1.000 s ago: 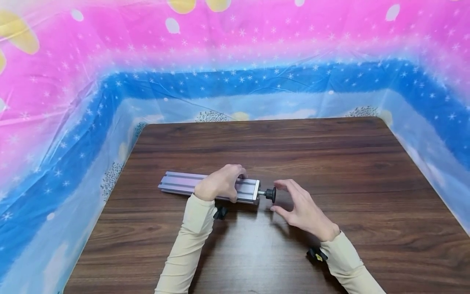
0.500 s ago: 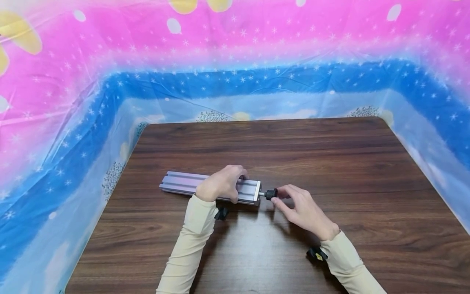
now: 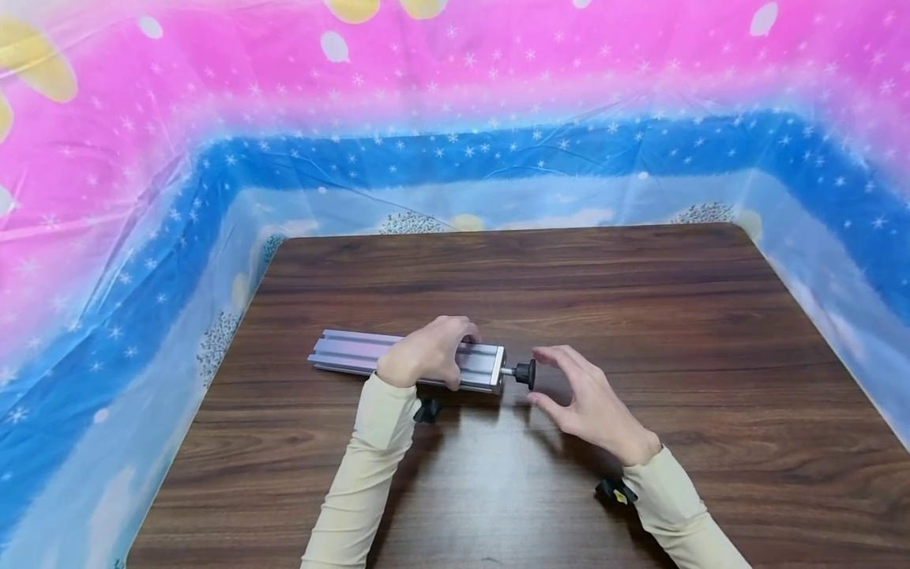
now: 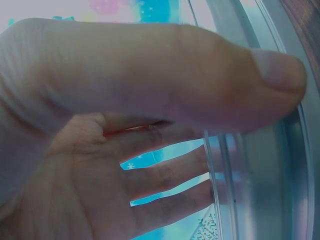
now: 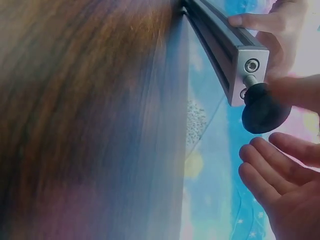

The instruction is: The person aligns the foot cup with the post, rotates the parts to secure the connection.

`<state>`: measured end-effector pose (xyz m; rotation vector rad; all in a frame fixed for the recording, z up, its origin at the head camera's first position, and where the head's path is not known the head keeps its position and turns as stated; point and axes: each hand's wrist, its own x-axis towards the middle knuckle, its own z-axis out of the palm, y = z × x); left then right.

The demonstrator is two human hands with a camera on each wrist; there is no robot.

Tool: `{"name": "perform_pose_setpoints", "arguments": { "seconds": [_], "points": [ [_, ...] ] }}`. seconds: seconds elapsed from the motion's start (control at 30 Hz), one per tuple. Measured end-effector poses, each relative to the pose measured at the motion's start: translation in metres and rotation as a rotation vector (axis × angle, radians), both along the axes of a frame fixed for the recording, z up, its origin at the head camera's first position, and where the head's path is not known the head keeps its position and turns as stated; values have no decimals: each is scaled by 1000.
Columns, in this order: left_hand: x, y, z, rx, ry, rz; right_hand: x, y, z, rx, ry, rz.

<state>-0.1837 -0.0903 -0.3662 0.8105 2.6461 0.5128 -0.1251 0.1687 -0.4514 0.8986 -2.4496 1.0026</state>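
A silver grooved aluminium profile (image 3: 351, 352) lies across the middle of the table. My left hand (image 3: 426, 354) grips it near its right end, thumb (image 4: 240, 85) on the near side and fingers over the far side. From the end plate (image 5: 245, 75) sticks out a threaded stud carrying a round black levelling foot (image 3: 524, 374). Bolt heads show in that plate in the right wrist view. My right hand (image 3: 593, 403) is at the foot's right, thumb and fingers spread apart around its rim and not pinching it.
The dark wood-grain table (image 3: 498, 284) reaches up to a pink and blue patterned cloth (image 3: 455, 158) hung behind and on both sides. Black wrist devices (image 3: 615, 491) sit under each sleeve.
Half a second ago my right hand pinched the black levelling foot; now its thumb and fingers have spread off it. My left hand keeps its grip, and the profile lies as before.
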Motion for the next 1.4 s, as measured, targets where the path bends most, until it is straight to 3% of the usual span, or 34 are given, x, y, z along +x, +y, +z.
{"name": "perform_pose_setpoints", "arguments": {
  "seconds": [0.23, 0.47, 0.67, 0.77, 1.07, 1.23, 1.4],
  "points": [
    [0, -1, -1, 2, -2, 6, -2, -1, -1, 20, 43, 5],
    [1, -1, -3, 16, 10, -8, -2, -3, -1, 7, -99, -10],
    [1, -1, -3, 24, 21, -18, 0, -4, 1, 62, -169, -82],
    [1, -1, -2, 25, 20, -20, 2, -2, 2, 54, -146, -89],
    [1, -1, -3, 22, 21, -25, -1, 0, -1, 12, 35, 12],
    [1, -1, -3, 19, 17, -25, 0, 0, -2, 15, 20, 5],
    [1, 0, -2, 14, 10, -21, -1, -1, -3, 9, -76, 6]
  ]
}}
